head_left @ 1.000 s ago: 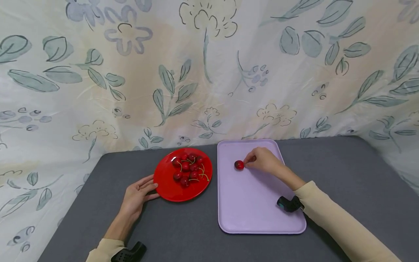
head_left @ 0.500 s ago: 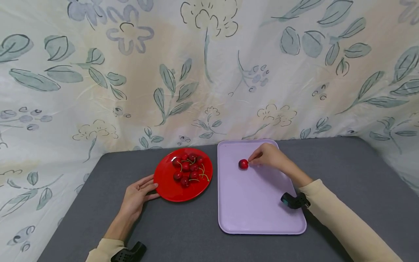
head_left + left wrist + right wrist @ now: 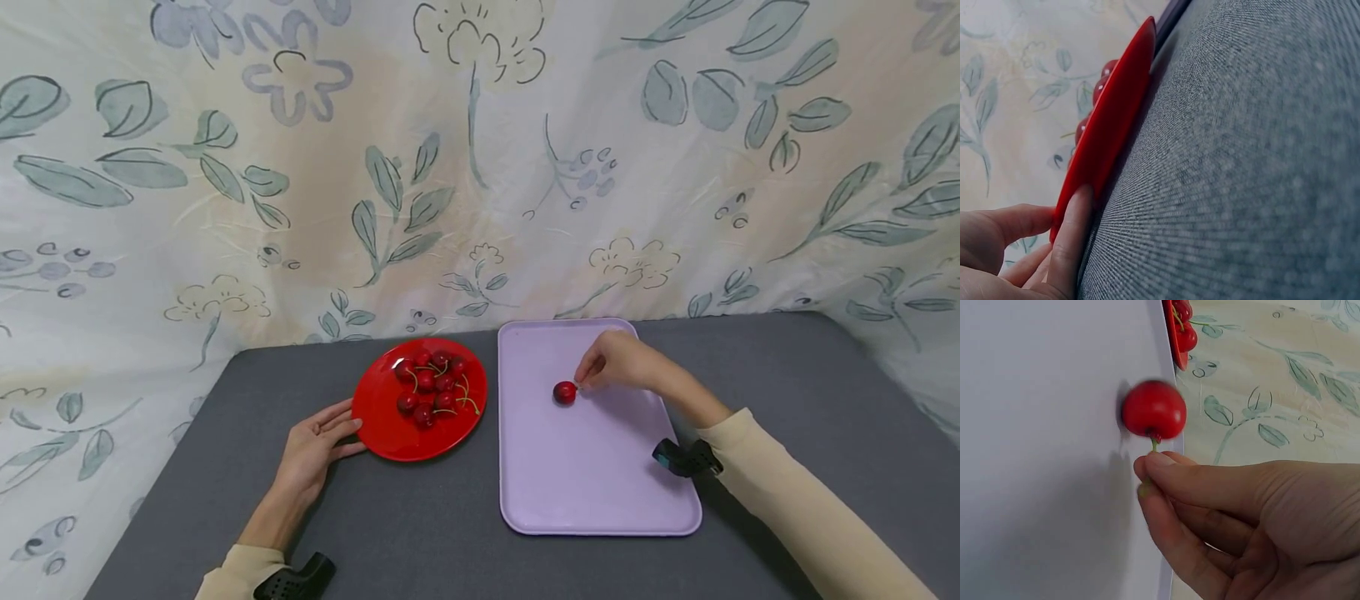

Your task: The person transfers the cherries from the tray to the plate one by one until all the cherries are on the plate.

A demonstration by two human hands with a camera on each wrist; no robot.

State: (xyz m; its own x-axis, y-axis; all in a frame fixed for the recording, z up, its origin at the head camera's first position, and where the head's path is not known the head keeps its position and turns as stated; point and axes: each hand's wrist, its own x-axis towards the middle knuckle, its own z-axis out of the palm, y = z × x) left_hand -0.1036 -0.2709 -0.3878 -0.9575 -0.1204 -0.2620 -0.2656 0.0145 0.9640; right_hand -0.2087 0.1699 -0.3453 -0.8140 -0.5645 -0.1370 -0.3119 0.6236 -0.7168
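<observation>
A single red cherry (image 3: 565, 392) is over the upper part of the lilac tray (image 3: 585, 483). My right hand (image 3: 618, 362) pinches it by its green stem, between thumb and fingertips. Close up in the right wrist view, the round cherry (image 3: 1154, 409) appears just beyond the fingertips, its shadow on the tray surface. To the left stands a red plate (image 3: 390, 437) carrying several cherries (image 3: 425, 381) with stems. My left hand (image 3: 311, 446) grips the plate's left rim. The left wrist view has fingers (image 3: 1071, 234) on both sides of that rim.
Plate and tray stand side by side with a narrow gap on a dark grey tabletop (image 3: 435, 533). Behind them hangs a flower-patterned cloth (image 3: 487, 208). Black devices (image 3: 686, 458) are worn on both wrists.
My right hand has shifted a little to the right, then the cherry came slightly nearer to me, still held by its stem. My left hand and the plate have stayed in place.
</observation>
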